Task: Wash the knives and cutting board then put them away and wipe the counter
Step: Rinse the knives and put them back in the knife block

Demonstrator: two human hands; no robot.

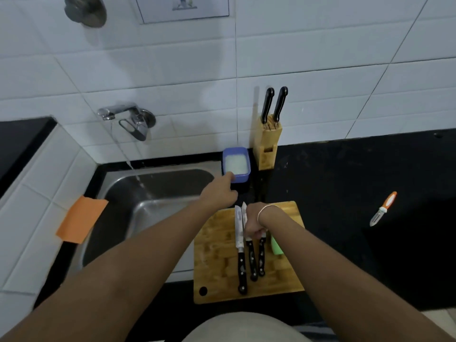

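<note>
A wooden cutting board (217, 255) lies on the black counter (357, 174) to the right of the sink. On it lie three black-handled knives, blades pointing away. The left knife (239, 245) lies free. My right hand (254, 224) curls down over the middle knife (251, 257) and the right knife (261, 255) where blade meets handle. A green object (276, 245) pokes out from under my right wrist. My left hand (219, 192) stretches forward, fingers touching the near rim of a blue tub (236, 164) holding white soapy stuff.
The tap (128, 117) runs a thin stream into the steel sink (158, 191). An orange cloth (81, 219) hangs over the sink's left ledge. A wooden knife block (267, 146) with two knives stands by the wall. An orange peeler (383, 209) lies at right.
</note>
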